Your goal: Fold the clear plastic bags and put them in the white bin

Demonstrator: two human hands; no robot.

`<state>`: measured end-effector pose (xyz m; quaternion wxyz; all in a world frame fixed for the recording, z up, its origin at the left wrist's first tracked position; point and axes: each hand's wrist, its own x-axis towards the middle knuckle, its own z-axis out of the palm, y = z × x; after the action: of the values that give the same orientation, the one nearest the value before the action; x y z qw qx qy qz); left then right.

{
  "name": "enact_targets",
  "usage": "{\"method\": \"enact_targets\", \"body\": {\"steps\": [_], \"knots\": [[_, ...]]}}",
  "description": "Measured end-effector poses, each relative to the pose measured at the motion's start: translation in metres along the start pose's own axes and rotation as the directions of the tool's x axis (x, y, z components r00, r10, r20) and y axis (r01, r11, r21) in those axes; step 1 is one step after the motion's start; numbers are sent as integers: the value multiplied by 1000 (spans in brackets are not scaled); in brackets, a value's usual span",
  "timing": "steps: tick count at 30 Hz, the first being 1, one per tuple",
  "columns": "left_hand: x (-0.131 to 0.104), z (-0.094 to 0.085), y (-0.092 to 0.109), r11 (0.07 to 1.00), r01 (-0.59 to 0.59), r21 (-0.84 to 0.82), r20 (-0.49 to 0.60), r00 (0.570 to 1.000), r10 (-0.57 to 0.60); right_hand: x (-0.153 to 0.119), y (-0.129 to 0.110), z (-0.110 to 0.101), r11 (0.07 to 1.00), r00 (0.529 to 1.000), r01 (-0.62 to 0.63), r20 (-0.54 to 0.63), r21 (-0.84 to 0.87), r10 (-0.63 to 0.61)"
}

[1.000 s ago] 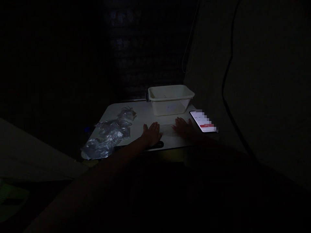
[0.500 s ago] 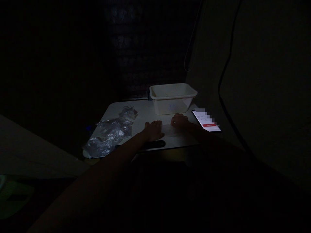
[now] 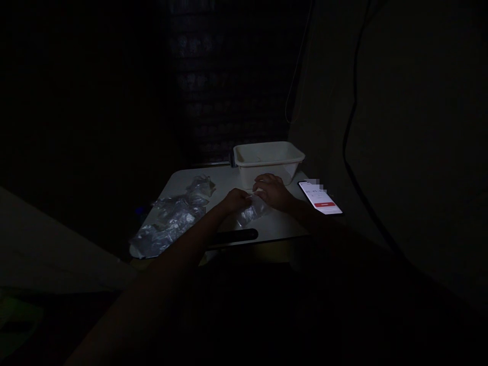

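A small clear plastic bag [image 3: 251, 212] hangs below my hands over the front middle of a small white table [image 3: 284, 227]. My left hand [image 3: 237, 200] is closed on the upper left edge of the bag. My right hand [image 3: 273, 192] has its fingers bent and its thumb against the bag's upper right part, gripping it as far as the dim light shows. Just behind my hands stands a white plastic tub [image 3: 249, 173]; what lies inside is hard to make out. To the left, more crumpled clear plastic bags [image 3: 173, 221] lie in a heap.
A phone [image 3: 322, 198] with a lit screen lies at the table's right edge. Near the front edge is a dark slot-shaped strip [image 3: 236, 235]. A dark cable [image 3: 348, 152] hangs along the right wall. The surroundings are very dark.
My left hand has gone from lying flat on the table to closing on the bag. The bag, flat before, is now lifted and tilted. My right hand has opened out from a fist and moved left.
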<state>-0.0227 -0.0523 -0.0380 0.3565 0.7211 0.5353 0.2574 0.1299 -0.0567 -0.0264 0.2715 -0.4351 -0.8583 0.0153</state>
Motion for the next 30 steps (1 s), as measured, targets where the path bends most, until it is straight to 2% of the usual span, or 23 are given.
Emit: {"method": "enact_targets", "body": {"steps": [2,3,4,5,6,7,9,10,12,16,21,25,27,30], "knots": [[-3,-3,0,980,83,-181,-19,996,-88,2,3,5,956,980,-147,-92,255,176],[-4,-4,0,956,116,-270,-35,991,-131,2,6,8,882,945,-251,-97,400,313],[-4,-5,0,926,136,-352,-51,985,-165,1,8,10,767,894,-349,-53,539,444],[-4,-6,-1,893,143,-426,-68,980,-190,0,11,12,620,835,-437,37,652,548],[-4,-6,-1,861,141,-489,-81,975,-205,-2,12,13,464,784,-505,163,728,598],[-4,-6,-1,829,131,-544,-90,973,-213,-5,13,14,320,752,-555,298,767,589],[-3,-5,0,776,113,-621,-98,970,-220,-9,11,16,116,733,-609,502,784,459],[-3,-4,1,760,111,-641,-96,970,-223,-11,8,17,52,736,-616,551,786,394],[-3,-1,2,744,107,-659,-88,972,-217,-11,2,19,-23,756,-588,560,808,338],[-3,3,1,772,83,-630,-105,976,-190,-7,-5,25,-66,765,-501,477,863,434],[-3,2,-4,800,77,-595,-96,982,-166,-9,-1,22,45,765,-538,466,842,444],[-5,1,-3,806,122,-579,-36,984,-174,-12,0,15,107,775,-522,417,847,475],[-7,1,-1,806,139,-576,-1,985,-171,-12,-1,13,117,768,-519,402,847,499],[-8,1,2,805,146,-576,9,985,-172,-12,-3,9,107,780,-524,425,845,460]]}}
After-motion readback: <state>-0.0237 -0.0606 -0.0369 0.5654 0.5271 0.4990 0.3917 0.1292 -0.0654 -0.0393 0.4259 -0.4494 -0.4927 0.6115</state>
